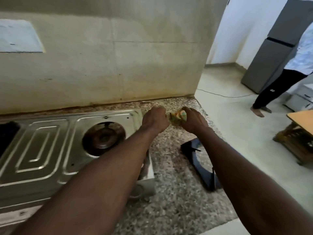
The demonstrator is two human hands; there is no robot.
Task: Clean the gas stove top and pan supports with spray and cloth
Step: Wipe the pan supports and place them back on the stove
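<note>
Just right of centre in the frame, I have both hands on the cloth (177, 117), held above the speckled counter (177, 200) beside the stove top (50, 150). My left hand (155, 122) is a closed fist around one end and my right hand (194, 122) is curled tight around the bunched other end. The short stretch between them looks twisted, so I judge this to be a wringing or bunching of the cloth rather than a wipe.

The steel panel at centre left looks bare and fairly bright. The burner (104, 138) near the middle has no support over it, and its well looks brown and stained. A black pan support (193, 148) lies on the counter at lower right, partly hidden under my right forearm. At the far left edge a dark patch sits over the other burner position. It is too blurred for me to tell what it is.

My reading is that the task is somewhere in the middle. The support is off, and the flat steel may already have been wiped. The burner well and the lifted support probably need wiping yet, and the support has to go back on. I see no spray bottle anywhere in this view.

At upper right stands a grey fridge (271, 56) with another person (288, 78) beside it, well apart from my work.
</note>
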